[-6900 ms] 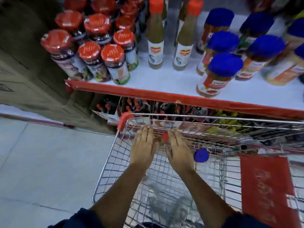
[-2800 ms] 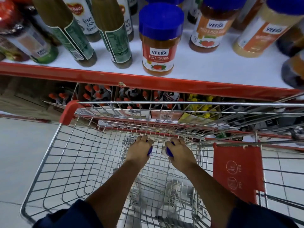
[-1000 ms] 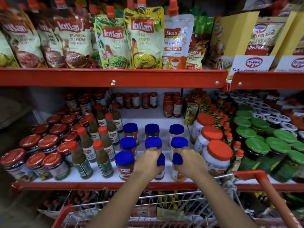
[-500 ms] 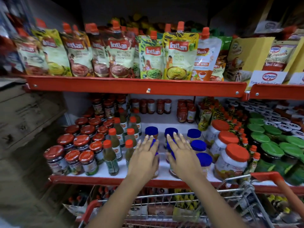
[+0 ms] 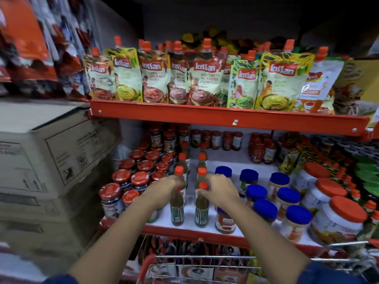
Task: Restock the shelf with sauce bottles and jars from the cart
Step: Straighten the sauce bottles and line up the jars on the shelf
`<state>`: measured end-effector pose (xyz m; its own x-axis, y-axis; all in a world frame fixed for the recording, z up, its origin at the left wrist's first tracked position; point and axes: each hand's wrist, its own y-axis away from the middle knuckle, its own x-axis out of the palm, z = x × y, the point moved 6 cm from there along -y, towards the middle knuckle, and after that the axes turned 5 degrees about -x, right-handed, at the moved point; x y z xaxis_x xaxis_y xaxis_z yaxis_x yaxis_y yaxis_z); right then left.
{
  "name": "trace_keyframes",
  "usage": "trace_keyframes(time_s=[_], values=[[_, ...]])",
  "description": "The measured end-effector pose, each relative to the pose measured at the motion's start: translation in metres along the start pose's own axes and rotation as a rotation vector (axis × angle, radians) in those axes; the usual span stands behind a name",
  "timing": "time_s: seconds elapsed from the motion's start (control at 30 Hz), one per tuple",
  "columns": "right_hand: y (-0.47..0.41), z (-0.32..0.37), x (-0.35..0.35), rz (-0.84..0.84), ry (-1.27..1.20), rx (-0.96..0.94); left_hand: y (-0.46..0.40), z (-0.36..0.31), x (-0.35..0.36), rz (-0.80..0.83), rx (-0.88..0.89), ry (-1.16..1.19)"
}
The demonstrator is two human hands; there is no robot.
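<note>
On the middle shelf two green sauce bottles with orange caps stand at the front. My left hand is closed around the neck of the left bottle, hiding its cap. My right hand grips the cap of the right bottle with its fingertips. Both bottles are upright on the shelf. A red-sauce jar stands just right of them, its lid hidden under my right forearm. The wire cart is below, against the shelf front.
Blue-lid jars crowd the shelf to the right, with big white orange-lid jars beyond. Red-lid jars pack the left. Stacked cardboard boxes stand at far left. The upper shelf holds chutney pouches.
My hands lifted two blue-lid jars from the cart, set them on the shelf and let go. Both hands have now moved left and closed on the two front green bottles.
</note>
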<state>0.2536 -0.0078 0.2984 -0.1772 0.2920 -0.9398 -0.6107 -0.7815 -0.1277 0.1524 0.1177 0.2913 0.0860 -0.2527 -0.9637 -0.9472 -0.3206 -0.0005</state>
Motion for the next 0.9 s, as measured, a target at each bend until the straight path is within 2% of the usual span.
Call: trace_keyframes(time_s=[0.13, 0.3, 0.57, 0.7, 0.9], values=[[-0.011, 0.011, 0.001, 0.016, 0.054, 0.038, -0.007, 0.007, -0.005, 0.011, 0.017, -0.002], [-0.021, 0.019, 0.001, 0.057, 0.109, 0.009, -0.010, 0.008, -0.009, -0.056, 0.013, -0.034], [-0.023, 0.025, 0.002, 0.148, 0.048, -0.039, -0.012, 0.009, -0.008, -0.154, -0.069, -0.033], [-0.022, 0.027, -0.001, 0.102, 0.090, -0.007, -0.011, 0.010, -0.008, -0.222, -0.105, -0.022], [-0.020, 0.026, -0.004, 0.043, 0.164, 0.045, -0.013, 0.013, 0.002, -0.099, 0.025, 0.160]])
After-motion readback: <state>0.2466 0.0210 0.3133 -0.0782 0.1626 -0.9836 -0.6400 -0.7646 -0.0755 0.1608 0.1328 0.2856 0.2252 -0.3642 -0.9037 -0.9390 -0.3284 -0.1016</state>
